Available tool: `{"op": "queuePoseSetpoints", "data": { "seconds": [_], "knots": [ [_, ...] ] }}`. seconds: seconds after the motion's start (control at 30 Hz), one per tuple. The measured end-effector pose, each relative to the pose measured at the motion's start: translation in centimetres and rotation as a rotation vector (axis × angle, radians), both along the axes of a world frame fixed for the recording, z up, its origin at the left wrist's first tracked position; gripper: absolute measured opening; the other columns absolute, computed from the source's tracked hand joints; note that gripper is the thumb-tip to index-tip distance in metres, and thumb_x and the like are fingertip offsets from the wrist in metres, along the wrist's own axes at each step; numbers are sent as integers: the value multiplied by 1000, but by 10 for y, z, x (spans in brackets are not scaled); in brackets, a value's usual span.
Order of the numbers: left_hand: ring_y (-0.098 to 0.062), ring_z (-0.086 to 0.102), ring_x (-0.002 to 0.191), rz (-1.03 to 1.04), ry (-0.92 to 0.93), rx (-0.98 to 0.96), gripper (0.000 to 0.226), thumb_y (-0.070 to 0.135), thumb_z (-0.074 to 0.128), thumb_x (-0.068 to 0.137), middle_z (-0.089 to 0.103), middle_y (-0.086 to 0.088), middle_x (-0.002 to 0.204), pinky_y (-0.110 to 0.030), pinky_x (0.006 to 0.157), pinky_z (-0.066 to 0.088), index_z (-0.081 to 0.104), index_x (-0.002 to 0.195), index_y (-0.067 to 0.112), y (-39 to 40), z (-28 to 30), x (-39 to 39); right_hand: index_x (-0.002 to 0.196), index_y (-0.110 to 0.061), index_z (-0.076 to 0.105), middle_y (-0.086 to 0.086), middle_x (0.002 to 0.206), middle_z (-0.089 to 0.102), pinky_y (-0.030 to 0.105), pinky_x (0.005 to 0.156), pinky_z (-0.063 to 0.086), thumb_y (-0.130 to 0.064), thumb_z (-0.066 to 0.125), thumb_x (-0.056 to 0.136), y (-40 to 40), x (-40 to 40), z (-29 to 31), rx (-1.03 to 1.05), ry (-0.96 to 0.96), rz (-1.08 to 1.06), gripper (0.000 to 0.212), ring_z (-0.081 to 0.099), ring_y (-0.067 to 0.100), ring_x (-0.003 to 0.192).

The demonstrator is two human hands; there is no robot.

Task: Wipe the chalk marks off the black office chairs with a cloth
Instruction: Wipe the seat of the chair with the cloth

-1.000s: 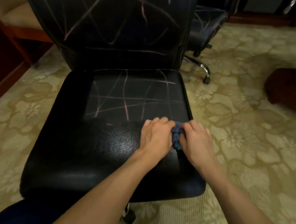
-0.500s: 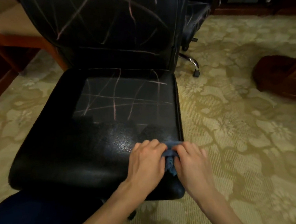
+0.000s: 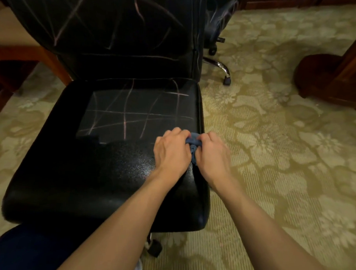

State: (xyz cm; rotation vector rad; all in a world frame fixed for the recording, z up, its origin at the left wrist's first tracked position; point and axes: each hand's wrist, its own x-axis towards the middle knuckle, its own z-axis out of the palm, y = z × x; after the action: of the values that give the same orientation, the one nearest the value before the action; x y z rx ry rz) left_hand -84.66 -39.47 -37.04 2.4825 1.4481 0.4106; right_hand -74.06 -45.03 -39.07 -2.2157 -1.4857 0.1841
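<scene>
A black office chair [image 3: 69, 173] stands in front of me, its backrest [image 3: 109, 24] crossed with pale chalk lines. Chalk marks [image 3: 132, 114] cover the rear half of the seat, while the front half is dark and glossy. A bunched blue cloth [image 3: 193, 145] lies at the seat's right edge. My left hand [image 3: 171, 153] and my right hand [image 3: 212, 156] both grip it with curled fingers, side by side, and most of the cloth is hidden under them.
A second black chair [image 3: 218, 15] with chalk marks stands behind, its chrome leg and castor [image 3: 226, 80] on the patterned carpet. A dark wooden table base [image 3: 334, 82] sits at the right. Wooden furniture [image 3: 20, 60] is at the left. My dark-trousered knee [image 3: 23, 248] is at bottom left.
Both hands with the cloth slid back along the seat's right edge, then forward again toward the chalk marks. My head shifted, so the chair sits differently in view.
</scene>
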Motion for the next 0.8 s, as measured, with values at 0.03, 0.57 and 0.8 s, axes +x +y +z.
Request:
{"op": "queuePoseSetpoints", "data": {
  "seconds": [0.03,0.57,0.8],
  "knots": [
    [-23,56,102,-1,1,1,16,20,57,92,62,2,106,-36,88,39,65,106,23,-5,0,-3,105,-8,61,10,104,58,41,83,41,-14,51,92,-5,-3,-1,10,17,-6,17,55,30,97],
    [-19,58,94,-227,39,-32,21,14,66,80,63,4,97,-36,81,49,66,98,23,-25,6,-79,82,-16,59,2,80,53,38,65,46,-25,43,84,-55,-62,-13,132,-58,96,19,55,25,73],
    [-23,56,105,-155,74,14,23,15,57,92,62,-1,111,-36,87,43,65,113,21,31,6,-3,106,-7,59,11,108,56,40,84,42,-16,49,93,20,-6,0,-29,-35,-33,19,54,30,98]
  ]
}}
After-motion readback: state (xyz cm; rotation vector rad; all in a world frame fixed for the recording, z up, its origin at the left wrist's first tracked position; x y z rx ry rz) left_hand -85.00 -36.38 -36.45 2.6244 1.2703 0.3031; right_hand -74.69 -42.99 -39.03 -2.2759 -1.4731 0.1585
